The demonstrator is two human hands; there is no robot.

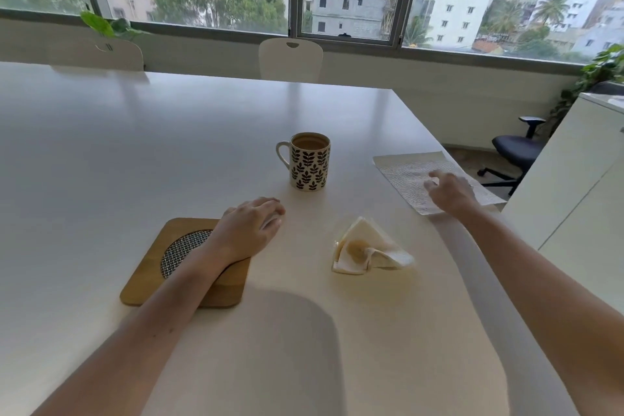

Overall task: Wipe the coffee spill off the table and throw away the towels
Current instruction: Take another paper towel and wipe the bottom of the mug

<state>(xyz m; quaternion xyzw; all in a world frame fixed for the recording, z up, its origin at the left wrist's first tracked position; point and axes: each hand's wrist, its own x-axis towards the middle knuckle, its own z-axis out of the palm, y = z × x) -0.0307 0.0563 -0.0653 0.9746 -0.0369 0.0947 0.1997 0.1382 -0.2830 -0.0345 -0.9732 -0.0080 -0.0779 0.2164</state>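
Observation:
A crumpled paper towel stained brown with coffee lies on the white table, right of centre. A faint brownish smear shows on the table just below it. A clean flat paper towel lies near the table's right edge. My right hand rests on that clean towel, fingers spread and touching it. My left hand lies flat on the table, fingers apart, holding nothing, its wrist over a wooden coaster.
A leaf-patterned mug with coffee in it stands behind my hands. Two white chairs stand at the far table edge. A dark office chair and a white cabinet are to the right.

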